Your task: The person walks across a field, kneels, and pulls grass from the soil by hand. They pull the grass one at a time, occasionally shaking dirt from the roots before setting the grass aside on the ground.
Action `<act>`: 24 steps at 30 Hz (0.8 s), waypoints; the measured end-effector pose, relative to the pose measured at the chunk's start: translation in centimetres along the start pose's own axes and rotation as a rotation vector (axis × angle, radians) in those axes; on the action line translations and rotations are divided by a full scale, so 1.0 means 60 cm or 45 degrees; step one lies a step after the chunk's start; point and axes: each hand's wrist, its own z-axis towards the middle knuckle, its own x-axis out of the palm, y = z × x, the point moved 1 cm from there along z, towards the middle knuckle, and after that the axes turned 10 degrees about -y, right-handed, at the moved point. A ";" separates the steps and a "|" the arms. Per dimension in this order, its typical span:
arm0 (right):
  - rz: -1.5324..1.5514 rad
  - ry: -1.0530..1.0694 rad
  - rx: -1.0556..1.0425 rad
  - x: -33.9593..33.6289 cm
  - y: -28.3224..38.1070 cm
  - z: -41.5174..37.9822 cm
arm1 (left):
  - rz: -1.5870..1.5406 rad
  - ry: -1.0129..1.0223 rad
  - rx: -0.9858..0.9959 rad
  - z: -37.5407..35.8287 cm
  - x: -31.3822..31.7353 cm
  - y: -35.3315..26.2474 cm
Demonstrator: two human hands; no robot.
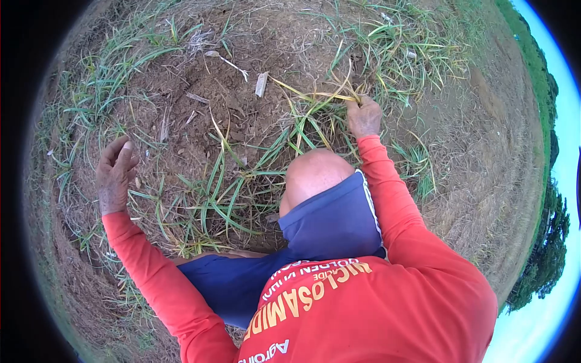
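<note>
My right hand (364, 116) is closed around a tuft of yellow-green grass blades (339, 95), whose long leaves stick out to the left and upward from the fingers. Off to the left, my left hand (116, 174) is raised above the soil, its fingers loosely curved and the thumb apart, with nothing seen in it. Green grass clumps (221, 193) grow between the two hands, in front of my bent knee (318, 175). The roots of the gripped tuft are hidden.
Brown soil (242, 57) carries dry bits, among them a pale flat piece (261, 84) and a dry stalk (233, 65). More grass stands at upper left (97, 91) and upper right (411, 45). Trees (544, 242) line the far right.
</note>
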 end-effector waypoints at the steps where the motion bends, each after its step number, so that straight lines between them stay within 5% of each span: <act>1: 0.073 -0.001 0.039 -0.016 0.010 0.008 | 0.001 0.003 -0.006 0.000 -0.001 0.001; 10: 0.148 0.113 0.187 -0.159 0.044 0.086 | -0.013 0.048 0.002 0.018 0.001 0.006; 15: 0.695 0.000 0.195 -0.220 0.109 0.142 | 0.003 0.056 -0.005 0.019 0.000 0.004; 18: 0.061 0.274 0.137 -0.159 0.007 0.189 | 0.003 0.086 -0.011 0.018 0.005 0.005; 24: 0.375 0.317 0.268 -0.219 0.000 0.181 | -0.034 0.062 -0.011 0.022 -0.003 0.007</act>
